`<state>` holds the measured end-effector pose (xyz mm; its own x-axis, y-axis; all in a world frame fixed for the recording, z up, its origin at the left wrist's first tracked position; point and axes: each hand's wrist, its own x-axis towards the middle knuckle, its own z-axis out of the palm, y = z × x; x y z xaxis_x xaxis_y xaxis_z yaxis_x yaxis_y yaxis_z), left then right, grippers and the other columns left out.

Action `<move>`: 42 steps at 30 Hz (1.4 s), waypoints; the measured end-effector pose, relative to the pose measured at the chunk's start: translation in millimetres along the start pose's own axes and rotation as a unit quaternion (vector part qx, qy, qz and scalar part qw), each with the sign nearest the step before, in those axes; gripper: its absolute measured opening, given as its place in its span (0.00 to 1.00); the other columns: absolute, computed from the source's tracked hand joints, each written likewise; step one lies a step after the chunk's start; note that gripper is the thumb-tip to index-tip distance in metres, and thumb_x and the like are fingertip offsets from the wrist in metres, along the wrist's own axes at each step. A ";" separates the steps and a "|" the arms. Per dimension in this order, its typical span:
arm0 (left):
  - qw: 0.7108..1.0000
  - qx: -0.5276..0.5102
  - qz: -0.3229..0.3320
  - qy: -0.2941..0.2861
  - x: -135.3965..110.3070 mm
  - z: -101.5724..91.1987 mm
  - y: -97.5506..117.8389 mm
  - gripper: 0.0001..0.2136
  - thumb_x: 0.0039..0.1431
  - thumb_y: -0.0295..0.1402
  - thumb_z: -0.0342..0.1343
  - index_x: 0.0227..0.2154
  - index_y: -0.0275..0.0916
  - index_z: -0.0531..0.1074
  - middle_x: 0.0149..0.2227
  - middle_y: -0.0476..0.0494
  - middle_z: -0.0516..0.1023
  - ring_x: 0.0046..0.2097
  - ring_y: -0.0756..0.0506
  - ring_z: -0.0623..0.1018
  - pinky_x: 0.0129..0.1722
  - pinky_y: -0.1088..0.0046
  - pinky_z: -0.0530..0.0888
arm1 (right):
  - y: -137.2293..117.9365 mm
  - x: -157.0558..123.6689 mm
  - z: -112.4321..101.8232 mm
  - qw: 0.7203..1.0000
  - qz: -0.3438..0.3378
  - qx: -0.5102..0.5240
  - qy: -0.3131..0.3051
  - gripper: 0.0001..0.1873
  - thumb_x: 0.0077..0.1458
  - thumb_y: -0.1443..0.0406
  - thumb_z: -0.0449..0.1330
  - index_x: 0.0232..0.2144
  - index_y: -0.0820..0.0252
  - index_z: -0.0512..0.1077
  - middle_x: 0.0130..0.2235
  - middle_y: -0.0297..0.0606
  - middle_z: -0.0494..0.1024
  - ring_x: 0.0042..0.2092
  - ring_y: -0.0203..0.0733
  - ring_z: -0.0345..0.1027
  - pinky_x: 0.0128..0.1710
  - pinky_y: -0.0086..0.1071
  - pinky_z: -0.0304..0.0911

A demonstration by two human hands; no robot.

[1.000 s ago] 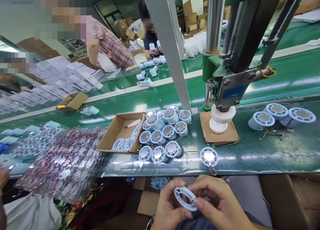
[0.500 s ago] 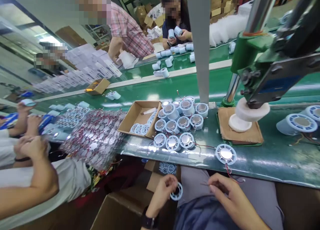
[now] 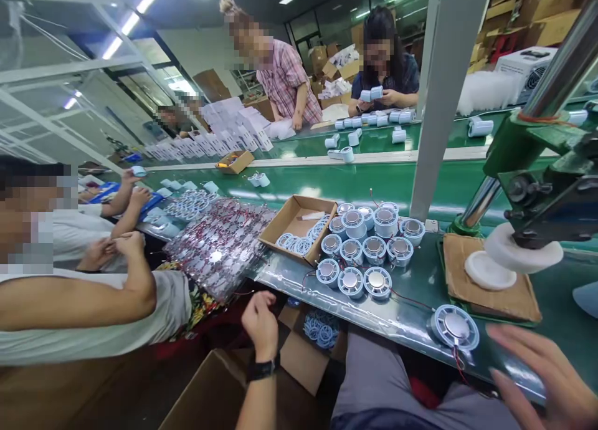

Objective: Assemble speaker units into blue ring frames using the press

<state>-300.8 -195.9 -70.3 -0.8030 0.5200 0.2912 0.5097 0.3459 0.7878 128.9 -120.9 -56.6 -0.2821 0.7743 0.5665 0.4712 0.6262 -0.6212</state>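
My left hand (image 3: 260,321), with a dark band at the wrist, hovers off the front edge of the bench, its fingers curled. Whatever is inside them, if anything, is hidden. My right hand (image 3: 546,374) is at the lower right with fingers apart and nothing visible in it. Just left of its fingertips a round light-blue housing (image 3: 455,327) with a silver disc stands near the bench edge, red wires hanging from it. Similar light-blue housings (image 3: 374,250) are grouped and partly stacked on the bench between my hands.
A cardboard tray (image 3: 268,234) holds light-blue rings. Below the bench, an open carton (image 3: 306,361) contains more rings (image 3: 322,327). A press with a white pad (image 3: 523,249) stands at right. Wired silver discs (image 3: 217,246) cover the bench at left, beside a co-worker's arm (image 3: 88,302).
My left hand has moved up and left; the light-blue ring it held no longer shows. My right hand has moved right, opening beside the housing. The view has shifted.
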 end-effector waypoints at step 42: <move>0.902 -0.299 -0.081 -0.300 -158.9 40.7 141.8 0.24 0.55 0.47 0.66 0.50 0.38 0.75 0.36 0.43 0.83 0.38 0.44 0.83 0.40 0.73 0.80 | -81.7 11.6 58.0 0.797 0.382 0.463 -0.067 0.23 0.55 0.51 0.66 0.46 0.61 0.72 0.36 0.41 0.78 0.33 0.38 0.73 0.31 0.28 0.70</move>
<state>-88.4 -197.6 -27.0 -0.4485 0.8918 -0.0594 -0.0023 0.0654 0.9979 38.7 -157.8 -30.7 -0.3239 0.9264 -0.1921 -0.2534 -0.2806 -0.9258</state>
